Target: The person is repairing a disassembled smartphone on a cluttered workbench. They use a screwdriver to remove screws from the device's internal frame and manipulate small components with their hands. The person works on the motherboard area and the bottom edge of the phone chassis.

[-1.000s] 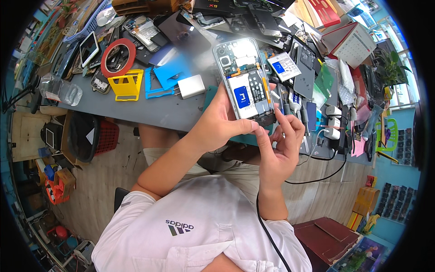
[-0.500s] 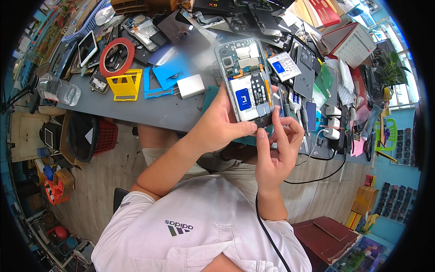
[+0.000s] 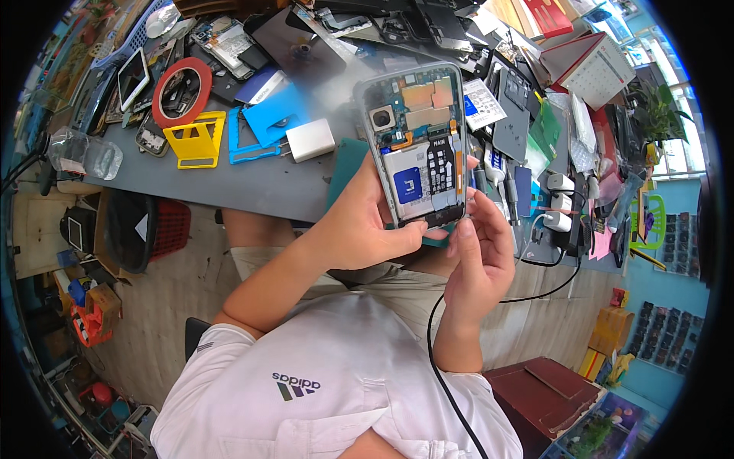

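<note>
Right at the lower end of the opened phone [image 3: 417, 145], both hands are working close together. The left hand [image 3: 367, 226] is doing the holding: its grip is wrapping round the phone from the left and behind, thumb lying by the bottom edge, a fingertip peeking out on the right side. The right hand [image 3: 482, 260] is sitting close by the phone's lower right corner, thumb and index finger only narrowly parted; can't tell if that grip is touching or pinching anything. The phone itself is hanging over the near side of the worktop [image 3: 252, 187], insides facing up.

Step-wise, I'm guessing the person is handling or checking that bottom end. The next move is probably calling for a steady left hand and really light right fingertips.

Counting up, I'm seeing one opened phone, with one blue-labelled battery [image 3: 409, 183] sitting inside it. Left of the phone, going outward, one white charger [image 3: 310, 140], one blue stand [image 3: 264, 115], one yellow stand [image 3: 197, 162] and one red ring [image 3: 172, 122] are lying about. Right of the phone, one loose battery [image 3: 483, 105] is lying just beside it, and three white plugs [image 3: 560, 222] are lining up farther off. Past the phone's top, the dark parts are overlapping too much for counting
</note>
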Motion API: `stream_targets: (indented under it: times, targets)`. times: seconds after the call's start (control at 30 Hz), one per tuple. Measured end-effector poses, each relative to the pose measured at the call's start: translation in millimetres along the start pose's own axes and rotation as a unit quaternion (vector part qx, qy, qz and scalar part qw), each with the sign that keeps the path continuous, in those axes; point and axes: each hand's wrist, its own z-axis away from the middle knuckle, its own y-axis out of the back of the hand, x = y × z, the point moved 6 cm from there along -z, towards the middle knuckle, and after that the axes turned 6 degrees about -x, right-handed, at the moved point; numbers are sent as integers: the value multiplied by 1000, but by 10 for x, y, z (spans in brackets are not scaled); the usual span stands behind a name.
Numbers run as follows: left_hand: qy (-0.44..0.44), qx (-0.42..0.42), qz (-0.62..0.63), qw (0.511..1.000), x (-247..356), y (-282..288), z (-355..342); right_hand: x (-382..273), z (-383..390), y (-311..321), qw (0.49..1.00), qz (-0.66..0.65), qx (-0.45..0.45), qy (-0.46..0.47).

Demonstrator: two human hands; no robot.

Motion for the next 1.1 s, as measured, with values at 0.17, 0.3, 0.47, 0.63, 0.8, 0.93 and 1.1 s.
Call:
stream_targets:
  times: [0.17,0.3,0.47,0.63,0.8,0.93,1.1]
  targets:
    - [1,-7,-8,1000,37,-26,12,49,-14,97,999,7,2,-37]
    - [-3,-14,-14,1000,40,-28,22,61,-9,115,998,-22,-9,-58]
    - [-24,-20,-35,999,12,-17,13,23,-30,99,998,-1,-8,-60]
    - [6,18,-19,1000,-13,-3,11,-22,-36,61,998,15,-15,-55]
    - [-9,32,-27,999,9,13,21,-39,-67,43,996,22,-30,-76]
    - [-12,35,-41,998,28,10,8,-26,-85,48,996,13,-42,-83]
    - [2,46,-54,997,56,0,-7,-81,-112,7,995,7,-54,-79]
